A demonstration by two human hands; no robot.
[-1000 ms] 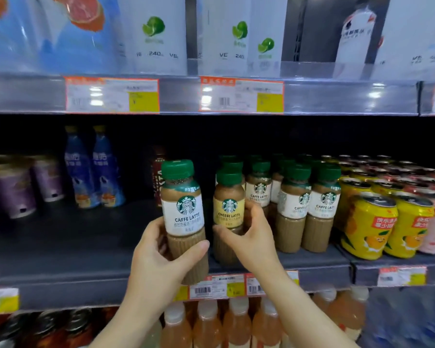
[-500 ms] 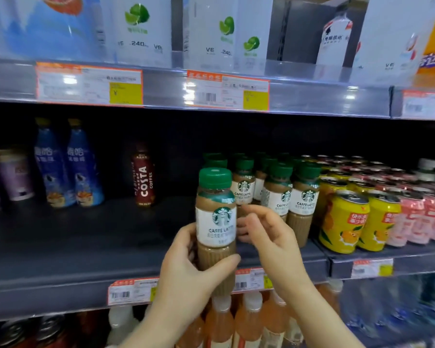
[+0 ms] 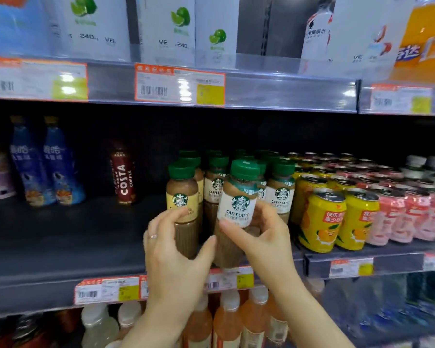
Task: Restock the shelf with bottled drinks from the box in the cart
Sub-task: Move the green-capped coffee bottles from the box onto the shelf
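A person's right hand (image 3: 264, 237) gripped a green-capped, white-labelled Caffe Latte coffee bottle (image 3: 236, 212), tilted at the front edge of the dark metal shelf (image 3: 60, 247). The left hand (image 3: 173, 252), wearing a ring, curled around a neighbouring yellow-labelled coffee bottle (image 3: 182, 209) standing upright. Behind them stood rows of matching green-capped bottles (image 3: 279, 189), with yellow orange-drink cans (image 3: 322, 222) just beside those.
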